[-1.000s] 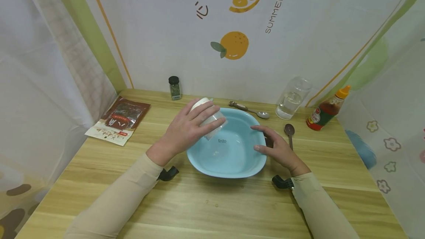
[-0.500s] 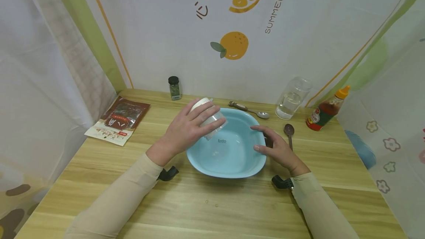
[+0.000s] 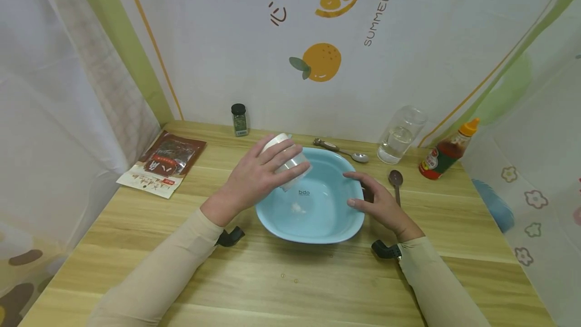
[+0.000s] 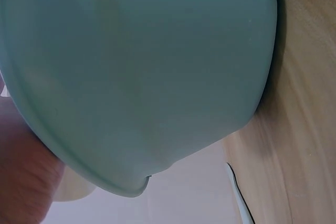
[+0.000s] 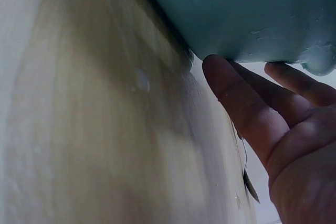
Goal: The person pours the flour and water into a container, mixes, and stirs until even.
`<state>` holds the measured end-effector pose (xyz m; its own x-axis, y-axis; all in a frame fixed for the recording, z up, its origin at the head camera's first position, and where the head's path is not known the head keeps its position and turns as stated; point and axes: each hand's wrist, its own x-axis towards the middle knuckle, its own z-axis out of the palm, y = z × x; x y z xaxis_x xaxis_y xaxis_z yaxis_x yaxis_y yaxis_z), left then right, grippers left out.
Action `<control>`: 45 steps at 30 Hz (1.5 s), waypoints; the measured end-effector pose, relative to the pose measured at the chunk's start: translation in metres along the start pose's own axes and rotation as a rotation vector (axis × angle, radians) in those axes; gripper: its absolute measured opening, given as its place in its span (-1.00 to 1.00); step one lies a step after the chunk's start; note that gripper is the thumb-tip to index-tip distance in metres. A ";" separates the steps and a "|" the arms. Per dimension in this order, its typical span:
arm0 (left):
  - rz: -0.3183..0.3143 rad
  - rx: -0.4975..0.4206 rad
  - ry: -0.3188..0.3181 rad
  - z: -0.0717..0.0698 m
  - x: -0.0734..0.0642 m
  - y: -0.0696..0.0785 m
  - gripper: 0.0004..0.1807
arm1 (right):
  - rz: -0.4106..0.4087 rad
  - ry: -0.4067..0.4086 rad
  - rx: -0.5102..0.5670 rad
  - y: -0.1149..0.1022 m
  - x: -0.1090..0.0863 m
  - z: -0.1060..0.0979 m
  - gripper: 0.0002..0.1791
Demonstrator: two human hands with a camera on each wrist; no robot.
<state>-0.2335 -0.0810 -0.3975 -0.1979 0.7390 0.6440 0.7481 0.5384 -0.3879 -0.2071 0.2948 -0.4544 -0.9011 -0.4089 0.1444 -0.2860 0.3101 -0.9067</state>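
Observation:
My left hand [image 3: 251,178] holds a white and clear jar [image 3: 290,163], tilted with its lower end over the light-blue basin [image 3: 333,221]. Below it, a small patch of white stuff [image 3: 297,208], perhaps powder, shows on the basin floor. At the basin's right side, my right hand [image 3: 379,203] holds the rim, index finger and thumb over it. In the right wrist view, other fingers [image 5: 236,87] of that hand reach against the outer wall. The left wrist view has mostly the basin's outside, with part of the left hand [image 4: 26,166] at its edge.
Behind the basin lie a silver spoon [image 3: 342,150] and a small black-capped spice jar [image 3: 239,121]. To the right are a brown spoon [image 3: 396,179], a glass of clear liquid [image 3: 397,143] and a red sauce bottle [image 3: 447,153]. A spice packet [image 3: 165,160] lies left.
A white patch has grown on the basin floor below the jar. Both hands have stayed almost still.

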 end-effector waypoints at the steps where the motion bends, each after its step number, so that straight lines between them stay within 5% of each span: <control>1: 0.002 0.002 0.003 0.000 0.000 0.000 -0.13 | 0.000 0.000 0.001 0.000 0.000 0.000 -0.29; 45: 0.017 0.017 -0.039 -0.003 -0.001 0.000 -0.17 | -0.021 -0.003 0.003 0.001 0.000 0.000 -0.29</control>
<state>-0.2314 -0.0829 -0.3960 -0.2097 0.7634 0.6110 0.7410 0.5318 -0.4101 -0.2071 0.2951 -0.4549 -0.8940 -0.4177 0.1622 -0.3038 0.2989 -0.9046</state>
